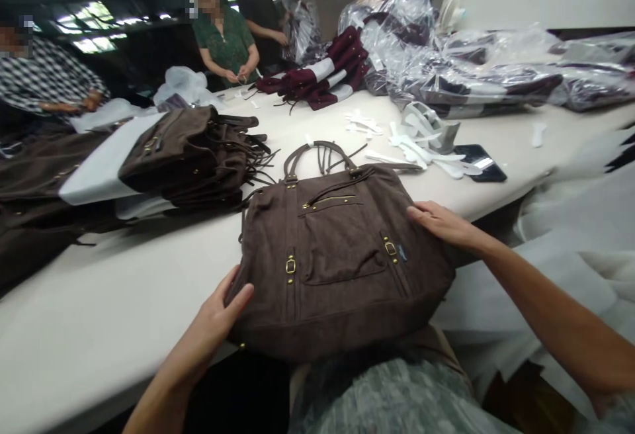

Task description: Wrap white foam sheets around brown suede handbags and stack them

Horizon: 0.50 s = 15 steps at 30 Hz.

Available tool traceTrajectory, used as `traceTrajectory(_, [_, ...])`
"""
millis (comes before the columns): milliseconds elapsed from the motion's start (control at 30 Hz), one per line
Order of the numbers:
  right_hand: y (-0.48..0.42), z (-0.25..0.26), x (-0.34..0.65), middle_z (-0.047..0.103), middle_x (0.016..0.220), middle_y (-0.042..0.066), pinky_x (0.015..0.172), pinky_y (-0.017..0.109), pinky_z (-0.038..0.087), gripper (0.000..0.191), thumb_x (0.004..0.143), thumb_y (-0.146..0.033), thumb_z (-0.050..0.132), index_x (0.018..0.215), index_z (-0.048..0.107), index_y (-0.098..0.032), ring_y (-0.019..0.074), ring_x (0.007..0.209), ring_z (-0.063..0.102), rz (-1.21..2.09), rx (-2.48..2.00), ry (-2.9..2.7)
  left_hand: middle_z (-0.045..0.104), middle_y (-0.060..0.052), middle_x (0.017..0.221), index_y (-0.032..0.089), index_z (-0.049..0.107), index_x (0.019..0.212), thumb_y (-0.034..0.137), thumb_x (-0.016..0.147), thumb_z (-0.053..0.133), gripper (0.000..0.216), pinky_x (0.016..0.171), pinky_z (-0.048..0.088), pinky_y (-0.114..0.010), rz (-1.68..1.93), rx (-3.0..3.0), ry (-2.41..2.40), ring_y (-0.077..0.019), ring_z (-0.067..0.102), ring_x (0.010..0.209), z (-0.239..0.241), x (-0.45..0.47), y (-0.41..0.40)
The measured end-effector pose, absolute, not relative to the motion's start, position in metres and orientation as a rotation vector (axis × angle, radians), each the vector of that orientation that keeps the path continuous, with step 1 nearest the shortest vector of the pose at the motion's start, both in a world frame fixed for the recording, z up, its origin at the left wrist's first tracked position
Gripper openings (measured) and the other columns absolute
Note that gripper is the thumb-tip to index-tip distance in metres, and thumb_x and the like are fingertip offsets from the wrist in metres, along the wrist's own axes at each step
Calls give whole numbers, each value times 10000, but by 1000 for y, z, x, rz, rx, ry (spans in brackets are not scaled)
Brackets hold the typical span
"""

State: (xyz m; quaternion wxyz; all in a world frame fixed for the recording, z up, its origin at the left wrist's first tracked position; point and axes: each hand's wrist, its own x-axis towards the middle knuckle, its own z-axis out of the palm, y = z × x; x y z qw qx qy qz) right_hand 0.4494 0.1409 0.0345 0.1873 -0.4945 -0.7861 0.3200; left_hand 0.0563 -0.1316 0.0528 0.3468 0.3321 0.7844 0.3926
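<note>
A brown canvas handbag (342, 255) with brass buckles and a front zip pocket lies flat on the white table (99, 315), its handles pointing away from me. My left hand (218, 315) grips the bag's lower left corner, thumb on top and fingers underneath. My right hand (441, 222) lies on the bag's right edge, fingers stretched out and pressed flat on the fabric.
A stack of similar brown bags (188, 156) sits to the left on white sheets. White tags (411, 143) and a black phone (479, 161) lie beyond the bag. Plastic-wrapped garments (471, 70) and maroon items (327, 73) pile at the back. Several people stand at the far side.
</note>
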Motion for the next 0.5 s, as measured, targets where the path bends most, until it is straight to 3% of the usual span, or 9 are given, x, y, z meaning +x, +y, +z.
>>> traceTrajectory(67, [136,41,437,713,970,95,775,360,529,400,784,-541,649,942,691,-176,285,918,650,1108,-1404,-2081,566,-83,1365,205,541,1338,429,648,767,759,1140,342,-461,1118,726,2031,-282,515,1270,54,63,-128])
traceTrajectory(200, [161,66,412,725,813,65,586,303,534,348,704,-414,772,923,708,-150,221,693,655,1489,-1302,-1720,689,-75,1170,209,621,1250,263,626,753,640,961,537,-402,1593,522,1914,-255,654,1064,71,69,-98])
traceTrajectory(333, [209,88,400,719,788,27,618,258,524,290,725,-355,775,915,710,-146,141,651,620,1414,-1187,-1710,701,-36,1133,240,636,1233,248,696,719,544,904,568,-338,1954,623,1840,-193,679,964,83,64,-57])
traceTrajectory(500, [230,64,401,685,670,28,675,297,527,243,682,-358,788,744,694,-142,175,662,626,1297,-1329,-1744,715,-67,1001,168,583,1289,181,747,606,543,845,571,-327,1805,431,1918,-155,685,809,35,61,-39])
